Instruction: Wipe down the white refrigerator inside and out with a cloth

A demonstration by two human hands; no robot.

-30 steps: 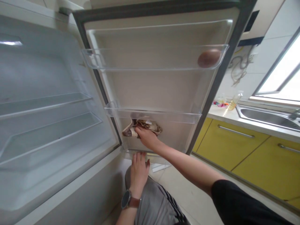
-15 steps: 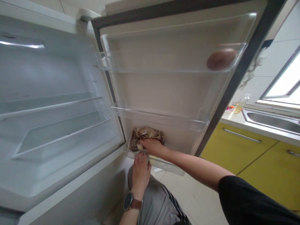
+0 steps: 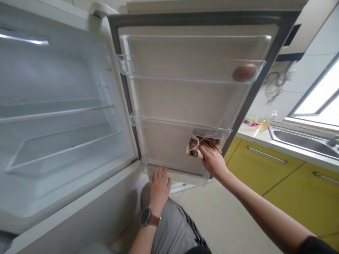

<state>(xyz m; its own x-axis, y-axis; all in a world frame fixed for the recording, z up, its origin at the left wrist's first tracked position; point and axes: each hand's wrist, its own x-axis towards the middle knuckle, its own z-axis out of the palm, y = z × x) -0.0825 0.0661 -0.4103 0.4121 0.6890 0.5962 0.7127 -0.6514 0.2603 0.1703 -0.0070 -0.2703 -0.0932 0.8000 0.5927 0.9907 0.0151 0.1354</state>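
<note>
My right hand (image 3: 212, 158) presses a bunched brown-and-cream cloth (image 3: 194, 146) against the inner face of the open fridge door (image 3: 185, 98), at the right end just under the middle door shelf (image 3: 180, 127). Its fingers are closed on the cloth. My left hand (image 3: 159, 185), with a watch on the wrist, rests flat with fingers stretched against the front of the bottom door shelf (image 3: 182, 176). A brown egg-shaped thing (image 3: 244, 72) lies at the right end of the top door shelf (image 3: 190, 70).
The fridge compartment (image 3: 58, 116) on the left stands open with bare glass shelves. Yellow cabinets (image 3: 286, 173), a counter with a steel sink (image 3: 302, 137) and a small bottle (image 3: 266, 121) are to the right. My grey-trousered knee (image 3: 174, 225) is below the door.
My right hand has carried the cloth from the left part of the lower door panel to its right end. The left hand has stayed at the bottom shelf.
</note>
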